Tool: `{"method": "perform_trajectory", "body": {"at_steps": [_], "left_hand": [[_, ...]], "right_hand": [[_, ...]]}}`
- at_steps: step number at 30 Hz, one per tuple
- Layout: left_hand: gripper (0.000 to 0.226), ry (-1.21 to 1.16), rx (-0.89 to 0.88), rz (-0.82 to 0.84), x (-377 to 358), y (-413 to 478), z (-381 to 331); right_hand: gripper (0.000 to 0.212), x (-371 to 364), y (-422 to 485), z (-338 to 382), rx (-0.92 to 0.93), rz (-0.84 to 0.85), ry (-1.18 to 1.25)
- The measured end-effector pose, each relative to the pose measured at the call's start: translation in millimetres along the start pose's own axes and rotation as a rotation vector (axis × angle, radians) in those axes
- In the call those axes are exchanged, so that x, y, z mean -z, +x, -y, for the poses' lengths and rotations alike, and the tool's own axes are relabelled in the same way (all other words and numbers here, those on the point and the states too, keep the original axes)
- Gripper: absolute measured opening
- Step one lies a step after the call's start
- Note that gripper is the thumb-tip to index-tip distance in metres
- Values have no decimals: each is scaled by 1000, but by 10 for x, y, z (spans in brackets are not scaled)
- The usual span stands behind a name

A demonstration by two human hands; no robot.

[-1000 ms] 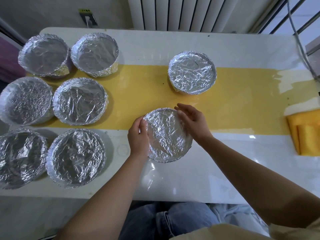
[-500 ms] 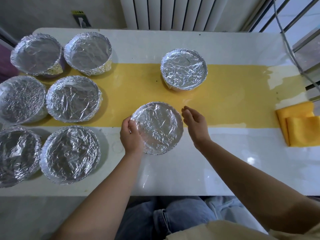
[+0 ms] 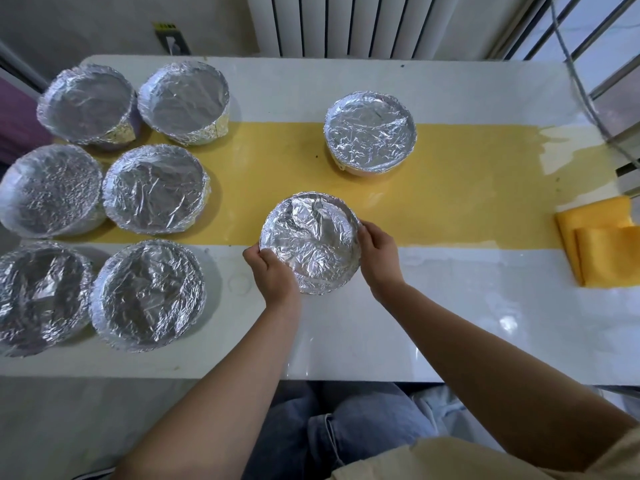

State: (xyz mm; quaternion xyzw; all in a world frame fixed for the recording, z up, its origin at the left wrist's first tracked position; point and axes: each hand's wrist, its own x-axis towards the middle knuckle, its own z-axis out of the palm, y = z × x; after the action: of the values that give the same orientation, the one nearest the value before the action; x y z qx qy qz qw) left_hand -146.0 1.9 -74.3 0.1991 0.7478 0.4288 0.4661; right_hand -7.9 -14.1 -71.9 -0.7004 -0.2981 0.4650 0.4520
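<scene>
Foil-covered bowl (image 3: 310, 242): sits at the middle of the table (image 3: 450, 323), across the near edge of the yellow strip (image 3: 277, 157), half over yellow and half over white. Foil top is crinkled, pressed down inside the rim. Cannot tell whether the base rests fully on the surface.

Left hand (image 3: 272, 271): grips the near-left rim. Thumb lies on top of the foil edge; fingers are curled close together round the side wall, tips hidden under the bowl.

Right hand (image 3: 379, 256): grips the right rim, opposite the left hand. Fingers are bunched and curled over the foil edge; thumb is along the side, tip not visible.

Surroundings:
- second foil bowl (image 3: 370, 135) is farther back on the strip, well apart from the held one, a pale wall showing below its foil.
- cluster of six foil bowls (image 3: 156, 188) is at the left end, in three rows of two, neighbours touching or nearly so.
- folded yellow cloth (image 3: 602, 244) lies at the right edge.
- radiator (image 3: 363, 22) stands behind the table; a grey cable (image 3: 571, 74) hangs at the far right.
- The person's jeans show below the table edge.
</scene>
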Motion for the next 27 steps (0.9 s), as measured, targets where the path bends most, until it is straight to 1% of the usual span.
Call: {"method": "perform_trajectory", "body": {"at_steps": [2, 4, 6, 7, 8, 11, 13, 16, 18, 20, 22, 24, 27], "left_hand": [[10, -2, 24, 2, 5, -1, -5], [11, 27, 30, 13, 36, 3, -55], [18, 76, 9, 39, 86, 54, -95], [25, 87, -17, 49, 106, 90, -113], [31, 88, -43, 61, 121, 122, -120], [40, 94, -76, 103, 97, 123, -139], [39, 134, -83, 126, 67, 88, -156], [33, 156, -103, 143, 46, 157, -74], [35, 171, -117, 150, 51, 182, -56], [32, 175, -134, 141, 80, 180, -59], [27, 207, -146, 123, 96, 159, -88], [30, 236, -153, 103, 97, 172, -90], [30, 224, -145, 99, 78, 242, -76]], "right_hand": [[28, 24, 16, 21, -12, 15, 34], [26, 76, 51, 19, -36, 69, 50], [29, 131, 102, -6, -40, 102, 3], [34, 145, 119, -8, -34, 73, -32], [35, 152, 129, -11, -19, 25, -58], [17, 88, 115, 17, 53, -98, -70], [15, 26, 113, 10, 60, -153, -80], [16, 11, 127, 14, 86, -173, -127], [17, 43, 141, 22, 80, -139, -120], [24, 65, 154, 18, 60, -83, -84], [21, 43, 151, 1, 74, -26, -87], [23, -1, 140, -3, 123, -30, -130], [24, -50, 142, 13, 133, -65, -161]]}}
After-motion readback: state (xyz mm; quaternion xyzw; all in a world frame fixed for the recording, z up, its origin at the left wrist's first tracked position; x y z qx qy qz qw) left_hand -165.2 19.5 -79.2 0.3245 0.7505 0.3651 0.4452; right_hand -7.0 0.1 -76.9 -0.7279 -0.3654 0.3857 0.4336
